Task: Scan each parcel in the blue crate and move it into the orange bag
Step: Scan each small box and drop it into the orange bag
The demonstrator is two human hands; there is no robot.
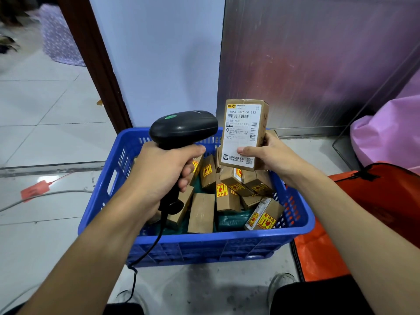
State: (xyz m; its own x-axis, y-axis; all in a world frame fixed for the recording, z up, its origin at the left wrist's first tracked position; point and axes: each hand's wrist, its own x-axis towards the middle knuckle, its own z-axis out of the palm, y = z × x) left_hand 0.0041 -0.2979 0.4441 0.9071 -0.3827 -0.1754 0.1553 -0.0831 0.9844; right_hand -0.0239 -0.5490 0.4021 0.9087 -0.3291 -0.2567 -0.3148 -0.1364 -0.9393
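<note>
Parcel first: the small brown cardboard box with the white shipping label (244, 133) is upright in my right hand (270, 155), raised above the far right part of the blue slotted plastic crate (204, 244). I see the thumb pressed flat on the lower part of the label and the fingers wrapped round the box's right side and back, so the grip sits on the bottom half. The barcode and the printed line "806A C322-00 S33" at the top are uncovered and face me.

My left hand (163, 169) is closed tight round the handle of the black corded handheld barcode scanner (184, 128), with the thumb laid across the front of the grip. The scanner's rounded head, with a green mark on top, sits just beside the box's left edge, level with its upper half. I cannot tell whether the two touch. Its black cable (145, 253) hangs from the handle, crosses the crate's near wall and reaches the floor.

Below both hands, the crate holds a jumble of similar brown cardboard boxes with yellow and red stickers (202, 212), some upright and some tipped, lying on dark green plastic packets (231, 220).

The orange fabric bag with black trim (386, 194) lies on the floor just right of the crate, well below the held box. A pink plastic sack (391, 133) stands behind it. On the tiles to the left, a red tag (35, 189) lies near a grey cord (45, 194).
</note>
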